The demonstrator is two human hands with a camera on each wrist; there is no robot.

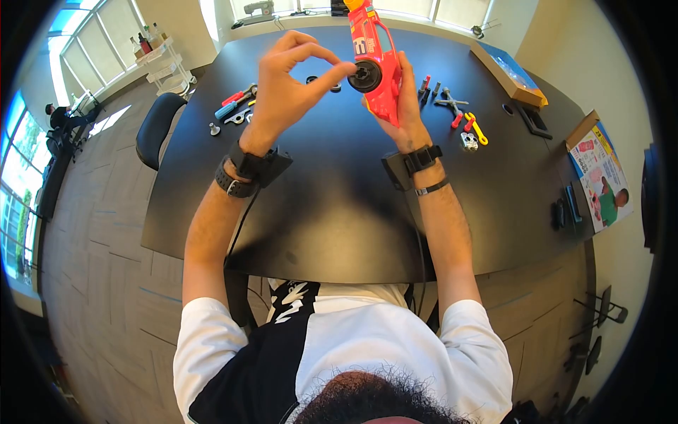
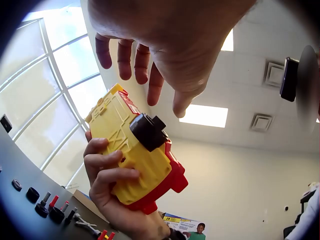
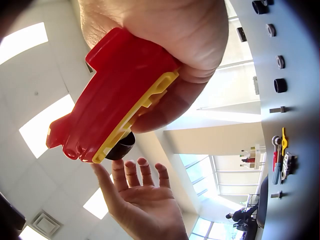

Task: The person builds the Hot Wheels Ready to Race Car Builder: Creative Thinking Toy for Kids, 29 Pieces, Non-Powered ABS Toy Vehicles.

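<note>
Raised above the table, a red and yellow toy car [image 1: 385,92] is in my right hand [image 1: 408,106], whose fingers wrap round its yellow underside [image 2: 117,137]. A black wheel [image 1: 365,75] sits on the car's side, with a raised piece at its centre. My left hand [image 1: 293,85] is beside that wheel, its thumb and forefinger extended toward it and overlapping its edge in the head view. In the left wrist view the left fingers [image 2: 141,65] hang loosely spread and hold nothing, a little apart from the car.
Left on the dark table [image 1: 332,212] lie toy tools [image 1: 229,107] and a grey bolt [image 1: 215,129]. To the right are upright bolts [image 1: 424,88], a cross wrench [image 1: 452,102] and a yellow wrench [image 1: 477,129]. An open box [image 1: 512,74] and a printed box [image 1: 600,169] stand farther right.
</note>
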